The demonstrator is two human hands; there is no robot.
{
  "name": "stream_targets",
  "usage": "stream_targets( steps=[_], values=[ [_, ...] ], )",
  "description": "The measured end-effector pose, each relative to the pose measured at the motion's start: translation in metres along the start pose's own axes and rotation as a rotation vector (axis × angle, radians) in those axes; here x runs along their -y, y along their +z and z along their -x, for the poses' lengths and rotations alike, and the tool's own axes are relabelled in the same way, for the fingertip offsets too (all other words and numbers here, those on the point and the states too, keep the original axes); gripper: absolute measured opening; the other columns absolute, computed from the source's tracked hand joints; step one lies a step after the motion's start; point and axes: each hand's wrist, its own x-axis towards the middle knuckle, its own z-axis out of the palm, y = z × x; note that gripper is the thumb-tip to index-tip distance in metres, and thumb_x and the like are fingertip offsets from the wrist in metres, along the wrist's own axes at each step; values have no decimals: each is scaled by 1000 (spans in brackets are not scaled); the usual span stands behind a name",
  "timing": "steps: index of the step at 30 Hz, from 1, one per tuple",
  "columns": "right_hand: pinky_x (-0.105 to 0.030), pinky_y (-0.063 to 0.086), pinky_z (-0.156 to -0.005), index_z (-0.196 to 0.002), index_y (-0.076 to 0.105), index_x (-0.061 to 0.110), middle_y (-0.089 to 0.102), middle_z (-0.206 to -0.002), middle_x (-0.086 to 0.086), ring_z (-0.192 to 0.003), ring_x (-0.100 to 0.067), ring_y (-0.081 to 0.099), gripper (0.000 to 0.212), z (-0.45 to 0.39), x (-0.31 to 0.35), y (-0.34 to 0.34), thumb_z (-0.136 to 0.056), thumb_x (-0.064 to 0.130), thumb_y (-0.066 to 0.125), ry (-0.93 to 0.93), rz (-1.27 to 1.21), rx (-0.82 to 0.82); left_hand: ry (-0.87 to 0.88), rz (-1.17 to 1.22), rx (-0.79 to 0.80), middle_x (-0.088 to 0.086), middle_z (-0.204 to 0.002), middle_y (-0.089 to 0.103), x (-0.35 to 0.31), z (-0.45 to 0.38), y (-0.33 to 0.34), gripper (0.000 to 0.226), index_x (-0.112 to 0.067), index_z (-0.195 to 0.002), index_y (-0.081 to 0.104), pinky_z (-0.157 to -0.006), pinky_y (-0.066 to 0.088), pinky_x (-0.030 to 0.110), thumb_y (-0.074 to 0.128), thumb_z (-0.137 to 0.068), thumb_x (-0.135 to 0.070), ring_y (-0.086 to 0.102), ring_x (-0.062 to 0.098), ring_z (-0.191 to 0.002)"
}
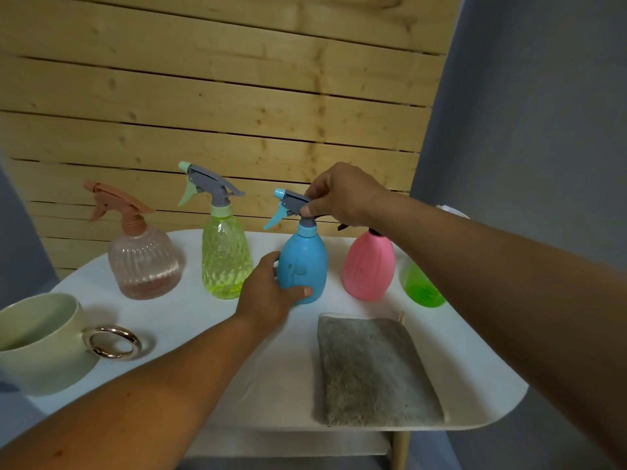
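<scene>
Two hands work the opaque blue plastic spray bottle (303, 262) standing mid-row on the white bench (475, 368): left hand (268, 293) wraps its belly to steady it, right hand (342, 195) pinches the grey trigger head (294, 201), probably to unscrew it.

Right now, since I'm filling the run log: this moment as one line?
left hand: holds blue bottle | right hand: pinches spray head | bottle: upright on table

both forearms were bare to the frame's edge, the left hand (268, 290) and right hand (342, 195) bare too, nails apparently trimmed short.
</scene>
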Motion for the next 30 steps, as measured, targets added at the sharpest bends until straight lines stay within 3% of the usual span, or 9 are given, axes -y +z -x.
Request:
stream_targets(
  steps=[3,6,10,13,15,20,25,27,30],
  values=[
    [-45,47,-101,-105,78,26,74,-98,4,-96,-19,64,27,1,-1,-2,-83,41,80,-5,-5,9,-13,2,9,6,-122,65,0,0,0,95,-18,-143,48,-89,60,42,94,-61,-30,67,21,-106],
    [-37,44,-107,-131,66,22,68,-124,5,-117,-16,60,57,3,-6,-24,-82,50,78,7,8,51,-37,-6,29,7,-128,61,1,1,-1,90,-15,-149,41,-94,57,39,91,-74,-18,63,24,-114],
    [-41,42,-110,-143,55,25,59,-138,4,-125,-22,55,77,5,-23,-64,-76,53,81,75,282,224,-39,-36,-8,11,-149,46,-4,6,1,108,-13,-159,22,-105,43,33,90,-76,-19,47,22,-135],
    [-39,49,-96,-132,64,28,65,-123,3,-110,-25,59,65,6,-33,-68,-74,50,83,93,477,292,-19,-2,-22,7,-151,41,-16,13,6,107,-13,-160,19,-89,36,21,88,-78,-14,39,6,-120],
    [-35,51,-82,-124,69,25,68,-108,1,-97,-24,62,49,7,-39,-61,-78,38,83,78,502,274,1,11,-37,6,-152,40,-23,14,7,106,-13,-159,21,-91,35,21,88,-77,-14,36,4,-118],
    [-33,40,-75,-121,68,35,65,-98,7,-94,-21,58,37,13,-44,-58,-85,31,75,37,582,169,6,-27,-30,7,-153,39,-39,19,3,105,-14,-159,23,-98,36,26,89,-77,-19,43,19,-135],
    [-33,45,-72,-118,69,33,64,-93,6,-91,-21,59,32,32,-17,-93,-87,30,74,20,594,154,20,-43,-18,7,-157,37,-51,33,-7,104,-15,-159,24,-100,34,26,88,-78,-23,38,22,-143],
    [-33,46,-71,-118,69,28,64,-92,3,-89,-23,60,30,45,2,-108,-88,28,74,2,605,148,34,-37,-7,5,-153,40,-61,45,-12,103,-14,-159,25,-94,32,21,88,-78,-22,42,18,-137],
    [-29,40,-62,-118,70,23,63,-89,2,-86,-22,58,29,70,39,-130,-89,25,73,-48,629,132,62,-41,31,-8,-130,50,-80,69,-22,98,-13,-156,29,-75,35,7,88,-78,-19,48,0,-103]
  ],
)
